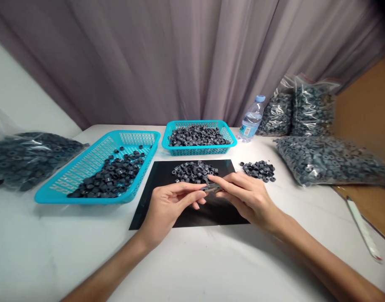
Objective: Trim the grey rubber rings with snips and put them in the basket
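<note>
Over the black mat (208,216), my left hand (165,205) pinches a small grey ring-shaped part (205,188) between thumb and fingers. Fingers of my right hand (250,195) close on a thin, glossy piece (213,188) that meets the grey part; its exact kind is too small to make out. The two hands almost touch at the fingertips. Just beyond them lies a pile of dark grey rings (195,171) on the mat. To the right of the mat, close to my right hand, is a smaller heap of the same rings (259,169).
A blue basket (85,200) with rings stands left, another blue basket (198,149) at the back. Bags of rings lie left (38,157) and right (333,161), with upright bags (314,107) behind. A water bottle (251,121) and a white-handled tool (363,228) are at right.
</note>
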Available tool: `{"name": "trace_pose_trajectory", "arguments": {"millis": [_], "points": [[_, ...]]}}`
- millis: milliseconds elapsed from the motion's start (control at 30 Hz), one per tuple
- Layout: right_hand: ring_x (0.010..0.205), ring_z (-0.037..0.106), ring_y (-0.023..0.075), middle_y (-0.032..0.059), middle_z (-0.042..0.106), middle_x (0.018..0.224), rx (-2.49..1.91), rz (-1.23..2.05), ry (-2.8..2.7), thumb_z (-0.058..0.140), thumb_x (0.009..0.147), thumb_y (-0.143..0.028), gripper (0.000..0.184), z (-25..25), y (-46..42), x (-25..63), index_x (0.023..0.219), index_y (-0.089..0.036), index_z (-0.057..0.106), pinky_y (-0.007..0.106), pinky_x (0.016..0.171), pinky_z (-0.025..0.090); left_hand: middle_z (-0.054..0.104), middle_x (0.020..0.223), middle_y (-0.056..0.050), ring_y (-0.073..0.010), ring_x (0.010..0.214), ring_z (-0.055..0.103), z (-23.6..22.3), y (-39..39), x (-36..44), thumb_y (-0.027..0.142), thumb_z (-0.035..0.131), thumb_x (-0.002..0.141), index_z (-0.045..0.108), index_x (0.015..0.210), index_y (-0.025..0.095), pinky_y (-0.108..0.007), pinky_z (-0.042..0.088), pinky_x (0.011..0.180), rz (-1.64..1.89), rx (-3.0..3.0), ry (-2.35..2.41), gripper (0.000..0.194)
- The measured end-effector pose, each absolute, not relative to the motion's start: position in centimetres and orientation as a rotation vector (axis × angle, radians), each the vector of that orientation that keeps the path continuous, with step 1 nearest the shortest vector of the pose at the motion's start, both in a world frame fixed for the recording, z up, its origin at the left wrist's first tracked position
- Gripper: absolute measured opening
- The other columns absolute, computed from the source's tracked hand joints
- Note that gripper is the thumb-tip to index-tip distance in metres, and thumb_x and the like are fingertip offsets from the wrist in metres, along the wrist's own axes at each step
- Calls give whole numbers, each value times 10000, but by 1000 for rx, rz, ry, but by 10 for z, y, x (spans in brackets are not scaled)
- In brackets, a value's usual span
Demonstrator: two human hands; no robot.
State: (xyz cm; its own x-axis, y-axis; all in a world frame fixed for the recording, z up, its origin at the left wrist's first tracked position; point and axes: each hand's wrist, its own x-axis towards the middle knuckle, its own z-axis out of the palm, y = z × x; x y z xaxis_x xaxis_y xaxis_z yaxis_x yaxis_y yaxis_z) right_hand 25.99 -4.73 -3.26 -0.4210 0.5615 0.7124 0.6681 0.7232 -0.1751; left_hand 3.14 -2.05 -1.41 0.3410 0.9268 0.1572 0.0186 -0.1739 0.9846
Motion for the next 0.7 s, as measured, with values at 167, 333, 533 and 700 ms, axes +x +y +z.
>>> {"name": "trace_pose_trajectory", "arguments": {"millis": [167,333,533,700], "points": [[715,576,158,55,690,888,-945,-183,-2141,513,1054,-226,389,-34,-48,260,1438,-207,569,288,663,486,784,717,-35,-136,596,680,-16,-21,31,240,803,819,831,893,185,-239,593,631,1028,1513,883,96],[688,561,156,46,699,879,-935,-198,-2141,513,1048,-209,379,-30,-49,259,1419,-213,591,280,642,477,787,721,-38,-147,607,697,-18,-20,30,222,794,829,834,933,185,-255,606,648,1025,1505,858,117],[672,524,156,44,706,863,-933,-256,-2137,524,1046,-196,352,-27,-50,258,1387,-198,613,276,626,458,784,697,-30,-127,578,678,-16,-21,32,193,810,805,836,908,185,-230,590,622,1029,1476,840,106],[678,501,159,46,716,879,-941,-299,-2151,555,1031,-173,360,-29,-50,258,1387,-180,605,281,629,442,777,670,-24,-117,554,660,-13,-20,33,196,827,785,840,880,189,-217,578,597,1018,1461,851,97]]}}
